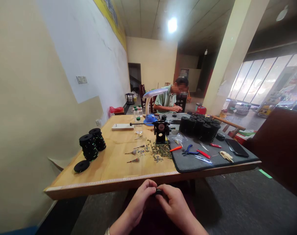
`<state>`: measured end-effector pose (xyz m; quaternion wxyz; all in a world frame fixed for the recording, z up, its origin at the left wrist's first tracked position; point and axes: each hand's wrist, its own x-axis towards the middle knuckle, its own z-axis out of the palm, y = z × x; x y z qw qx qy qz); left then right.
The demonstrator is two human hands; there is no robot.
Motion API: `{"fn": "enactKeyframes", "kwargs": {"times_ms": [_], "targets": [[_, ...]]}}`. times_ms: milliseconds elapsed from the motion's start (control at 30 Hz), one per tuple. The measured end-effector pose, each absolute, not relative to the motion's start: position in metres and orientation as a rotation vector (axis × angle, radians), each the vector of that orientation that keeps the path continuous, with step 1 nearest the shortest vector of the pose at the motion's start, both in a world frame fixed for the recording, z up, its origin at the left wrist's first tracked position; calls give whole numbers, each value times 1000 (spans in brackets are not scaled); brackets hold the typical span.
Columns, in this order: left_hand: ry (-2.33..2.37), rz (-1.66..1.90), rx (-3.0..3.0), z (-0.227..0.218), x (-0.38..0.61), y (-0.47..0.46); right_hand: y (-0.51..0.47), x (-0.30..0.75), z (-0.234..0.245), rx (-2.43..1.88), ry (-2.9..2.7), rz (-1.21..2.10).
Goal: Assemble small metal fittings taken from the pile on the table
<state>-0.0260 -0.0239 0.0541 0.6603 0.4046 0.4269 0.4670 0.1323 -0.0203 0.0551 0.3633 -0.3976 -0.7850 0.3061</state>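
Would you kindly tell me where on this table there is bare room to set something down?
Bare wood lies between the black spools and the scattered beads, along the table's near edge. It is crowded on the grey mat, among the blue-handled pliers, and around the small black winding device.

The small black object (pixel 158 192) held between the left grip (pixel 138 202) and the right grip (pixel 174 209) is mostly hidden by the fingers, so its shape cannot be told, and both bare forearms (pixel 124 222) run off the bottom edge of the view. The scattered dark-green specks (pixel 158 151) on the pale wooden worktop (pixel 150 171) are too small to identify (their outlines blur into one another), and the packed black cylindrical spools (pixel 199 128) hide one another's lower parts.
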Motion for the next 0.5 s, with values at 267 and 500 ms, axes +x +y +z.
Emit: {"fn": "enactKeyframes", "kwargs": {"times_ms": [267,500], "targets": [[1041,1061,1022,45,-28,-21,-16,136,53,-1025,-1975,876],[886,1121,750,48,-26,-24,-16,146,47,-1064,-1785,1027]]}}
